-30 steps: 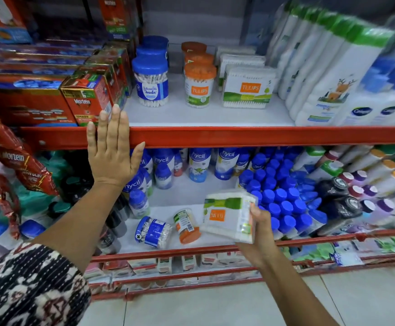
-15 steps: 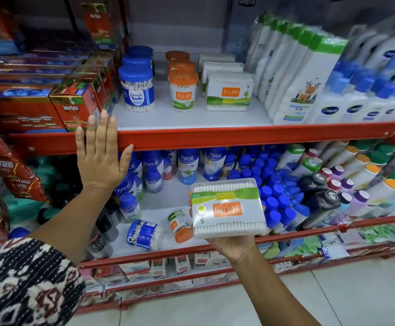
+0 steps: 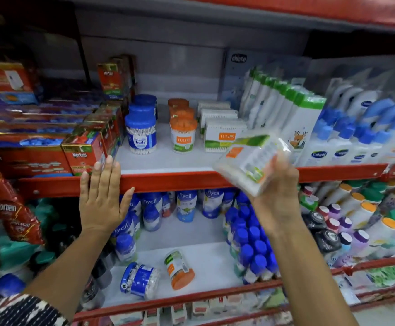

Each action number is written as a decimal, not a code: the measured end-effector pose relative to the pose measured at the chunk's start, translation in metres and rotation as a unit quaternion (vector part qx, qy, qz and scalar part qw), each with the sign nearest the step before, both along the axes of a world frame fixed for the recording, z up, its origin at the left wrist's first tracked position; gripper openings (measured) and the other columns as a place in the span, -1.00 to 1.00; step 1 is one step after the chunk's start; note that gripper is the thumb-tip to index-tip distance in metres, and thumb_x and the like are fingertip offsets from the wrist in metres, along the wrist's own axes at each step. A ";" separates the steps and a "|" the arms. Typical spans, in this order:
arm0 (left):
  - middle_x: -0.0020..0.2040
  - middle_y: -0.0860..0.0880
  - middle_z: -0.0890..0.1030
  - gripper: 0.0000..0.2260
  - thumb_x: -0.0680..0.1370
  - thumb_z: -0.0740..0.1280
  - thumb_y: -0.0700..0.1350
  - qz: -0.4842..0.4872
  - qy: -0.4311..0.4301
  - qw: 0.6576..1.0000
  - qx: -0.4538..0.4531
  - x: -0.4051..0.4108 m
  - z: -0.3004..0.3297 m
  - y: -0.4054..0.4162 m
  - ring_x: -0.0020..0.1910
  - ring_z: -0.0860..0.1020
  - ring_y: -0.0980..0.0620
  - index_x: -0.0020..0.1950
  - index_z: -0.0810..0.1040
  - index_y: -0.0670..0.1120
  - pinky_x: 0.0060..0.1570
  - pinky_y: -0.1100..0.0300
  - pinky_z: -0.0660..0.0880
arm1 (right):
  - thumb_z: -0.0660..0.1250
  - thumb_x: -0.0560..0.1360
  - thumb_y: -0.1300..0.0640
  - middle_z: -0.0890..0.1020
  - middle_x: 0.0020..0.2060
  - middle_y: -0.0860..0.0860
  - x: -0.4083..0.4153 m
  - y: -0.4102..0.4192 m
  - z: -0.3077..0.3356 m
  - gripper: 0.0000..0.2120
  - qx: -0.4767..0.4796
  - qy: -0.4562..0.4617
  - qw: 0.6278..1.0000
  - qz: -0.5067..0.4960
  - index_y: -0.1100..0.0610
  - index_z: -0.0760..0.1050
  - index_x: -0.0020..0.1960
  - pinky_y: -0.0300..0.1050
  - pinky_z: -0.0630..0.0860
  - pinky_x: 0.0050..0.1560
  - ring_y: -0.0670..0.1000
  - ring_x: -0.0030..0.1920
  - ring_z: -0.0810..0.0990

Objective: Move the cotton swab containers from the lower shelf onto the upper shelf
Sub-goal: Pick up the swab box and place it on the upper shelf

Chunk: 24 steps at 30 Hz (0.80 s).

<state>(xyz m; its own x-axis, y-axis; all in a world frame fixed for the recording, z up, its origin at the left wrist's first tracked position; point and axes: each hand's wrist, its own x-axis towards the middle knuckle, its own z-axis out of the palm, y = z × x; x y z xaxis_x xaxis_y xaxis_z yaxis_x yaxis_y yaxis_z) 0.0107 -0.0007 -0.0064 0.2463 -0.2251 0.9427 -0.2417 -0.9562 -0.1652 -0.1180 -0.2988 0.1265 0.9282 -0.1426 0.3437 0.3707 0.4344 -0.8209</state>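
My right hand (image 3: 274, 194) grips a clear rectangular Tulips swab box (image 3: 248, 161), tilted, at the red front edge of the upper shelf (image 3: 168, 180). My left hand (image 3: 102, 196) lies flat with fingers apart against that edge. On the upper shelf stand blue-lidded swab jars (image 3: 140, 134), orange-lidded Tulips jars (image 3: 183, 135) and a row of Tulips boxes (image 3: 222, 135). On the lower shelf (image 3: 210, 264) a blue swab jar (image 3: 140, 280) and an orange-lidded jar (image 3: 179, 269) lie on their sides.
Red Mortein boxes (image 3: 86, 151) crowd the upper shelf's left; white lotion bottles (image 3: 300, 118) stand to the right. Nycil bottles (image 3: 186, 205) and blue-capped bottles (image 3: 253, 241) flank the lying jars below. Red Mortein packets (image 3: 6, 203) hang at far left.
My right hand has lifted the Tulips box from the lower shelf level up to the upper shelf's edge and tilted it. My left hand has stayed on the shelf edge.
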 end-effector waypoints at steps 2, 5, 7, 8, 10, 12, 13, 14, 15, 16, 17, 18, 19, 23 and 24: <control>0.59 -0.09 0.02 -0.45 0.66 0.07 0.08 -0.004 -0.002 1.000 0.002 0.000 -0.002 0.000 0.57 0.02 -0.08 0.56 0.12 -0.21 0.53 -0.07 -0.02 | 0.58 0.10 -0.22 0.65 0.11 0.07 0.014 -0.004 0.016 -0.25 -0.078 0.028 0.992 -0.096 0.14 0.54 0.18 0.21 0.48 0.27 0.08 0.15 0.63; 0.59 -0.09 0.03 -0.45 0.66 0.06 0.09 -0.003 -0.008 1.000 0.003 0.002 0.000 0.001 0.57 0.03 -0.09 0.56 0.11 -0.20 0.52 -0.07 0.00 | 0.57 0.06 -0.23 0.62 0.15 -0.02 0.045 -0.004 0.023 -0.14 -0.167 0.082 0.948 -0.259 0.08 0.45 0.28 0.06 0.55 0.22 -0.02 0.14 0.61; 0.59 -0.09 0.03 -0.44 0.66 0.05 0.09 -0.003 -0.009 1.000 0.003 0.004 0.000 0.001 0.57 0.03 -0.08 0.57 0.10 -0.19 0.53 -0.07 0.00 | 0.55 0.01 -0.34 0.50 0.28 0.01 0.065 -0.002 0.020 0.05 -0.250 0.121 0.896 -0.347 0.07 0.32 0.38 0.08 0.48 0.29 0.02 0.27 0.50; 0.59 -0.09 0.03 -0.44 0.66 0.05 0.10 -0.002 -0.011 1.000 0.004 0.004 0.000 0.001 0.57 0.02 -0.08 0.57 0.09 -0.19 0.53 -0.06 -0.01 | 0.54 0.03 -0.36 0.44 0.35 0.04 0.073 0.000 0.017 0.11 -0.294 0.138 0.867 -0.378 0.09 0.25 0.43 0.11 0.42 0.34 0.06 0.34 0.42; 0.59 -0.08 0.03 -0.44 0.66 0.04 0.10 -0.001 -0.012 1.000 0.002 0.004 -0.001 0.001 0.57 0.03 -0.07 0.57 0.09 -0.18 0.53 -0.05 -0.01 | 0.53 0.11 -0.34 0.32 0.45 0.09 0.084 0.002 0.008 0.14 -0.364 0.154 0.819 -0.415 0.14 0.15 0.49 0.14 0.31 0.41 0.11 0.44 0.29; 0.59 -0.07 0.04 -0.44 0.66 0.04 0.10 -0.001 -0.014 1.000 0.002 0.005 -0.002 0.001 0.57 0.03 -0.07 0.57 0.09 -0.17 0.53 -0.05 -0.01 | 0.51 0.15 -0.33 0.29 0.46 0.13 0.089 0.004 0.002 0.14 -0.402 0.156 0.791 -0.434 0.19 0.13 0.50 0.10 0.31 0.40 0.13 0.45 0.27; 0.59 -0.07 0.04 -0.44 0.66 0.04 0.10 0.000 -0.015 1.000 0.002 0.005 -0.002 0.001 0.57 0.03 -0.07 0.57 0.09 -0.17 0.53 -0.05 -0.01 | 0.50 0.16 -0.34 0.31 0.44 0.14 0.090 0.005 0.000 0.13 -0.414 0.157 0.779 -0.443 0.21 0.14 0.49 0.07 0.33 0.36 0.15 0.43 0.29; 0.59 -0.07 0.04 -0.44 0.66 0.04 0.10 0.001 -0.014 1.000 0.002 0.006 -0.002 0.001 0.57 0.03 -0.07 0.57 0.09 -0.17 0.53 -0.05 -0.01 | 0.50 0.17 -0.34 0.32 0.42 0.15 0.092 0.006 0.000 0.12 -0.426 0.159 0.769 -0.449 0.23 0.15 0.48 0.06 0.35 0.32 0.16 0.41 0.31; 0.59 -0.07 0.04 -0.44 0.66 0.04 0.10 0.000 -0.015 1.000 0.001 0.006 -0.002 0.000 0.57 0.03 -0.07 0.57 0.08 -0.17 0.53 -0.05 -0.01 | 0.50 0.17 -0.34 0.33 0.41 0.16 0.093 0.007 0.000 0.11 -0.438 0.161 0.760 -0.453 0.25 0.15 0.47 0.06 0.38 0.28 0.17 0.40 0.32; 0.59 -0.07 0.04 -0.44 0.66 0.04 0.10 0.000 -0.016 1.000 0.002 0.006 -0.002 0.000 0.57 0.03 -0.07 0.57 0.09 -0.17 0.53 -0.05 -0.01 | 0.50 0.17 -0.34 0.34 0.40 0.17 0.094 0.008 0.001 0.10 -0.446 0.163 0.753 -0.454 0.26 0.17 0.45 0.07 0.40 0.26 0.17 0.39 0.33; 0.59 -0.07 0.04 -0.44 0.66 0.04 0.10 0.001 -0.018 1.000 0.002 0.007 -0.003 0.001 0.57 0.04 -0.07 0.57 0.09 -0.16 0.53 -0.04 -0.01 | 0.50 0.17 -0.34 0.35 0.39 0.17 0.095 0.010 0.002 0.09 -0.450 0.163 0.749 -0.458 0.26 0.18 0.44 0.07 0.41 0.24 0.18 0.38 0.35; 0.59 -0.07 0.04 -0.44 0.66 0.04 0.10 0.003 -0.019 1.000 0.003 0.007 -0.003 0.001 0.57 0.04 -0.07 0.57 0.09 -0.16 0.53 -0.04 -0.01 | 0.50 0.16 -0.35 0.36 0.37 0.18 0.095 0.010 0.001 0.09 -0.448 0.158 0.748 -0.463 0.26 0.19 0.43 0.07 0.42 0.23 0.19 0.36 0.36; 0.59 -0.07 0.04 -0.45 0.66 0.03 0.10 0.004 -0.020 1.000 0.004 0.007 -0.003 0.001 0.57 0.04 -0.07 0.57 0.09 -0.16 0.53 -0.04 -0.02 | 0.50 0.14 -0.36 0.37 0.35 0.18 0.095 0.011 -0.001 0.10 -0.441 0.150 0.749 -0.471 0.27 0.20 0.42 0.06 0.43 0.22 0.19 0.35 0.38; 0.59 -0.07 0.04 -0.44 0.66 0.03 0.11 0.005 -0.018 1.000 0.001 0.007 -0.003 0.001 0.57 0.03 -0.07 0.57 0.09 -0.17 0.53 -0.03 -0.03 | 0.49 0.14 -0.37 0.30 0.43 0.19 0.092 0.016 -0.012 0.17 -0.425 0.135 0.753 -0.484 0.28 0.11 0.46 0.00 0.35 0.33 0.16 0.44 0.28; 0.59 -0.07 0.04 -0.44 0.66 0.03 0.11 0.004 -0.017 1.000 0.000 0.007 -0.003 0.001 0.57 0.03 -0.07 0.57 0.09 -0.17 0.53 -0.03 -0.03 | 0.48 0.15 -0.38 0.25 0.47 0.20 0.091 0.017 -0.015 0.19 -0.432 0.136 0.748 -0.485 0.28 0.06 0.49 -0.03 0.32 0.36 0.15 0.47 0.23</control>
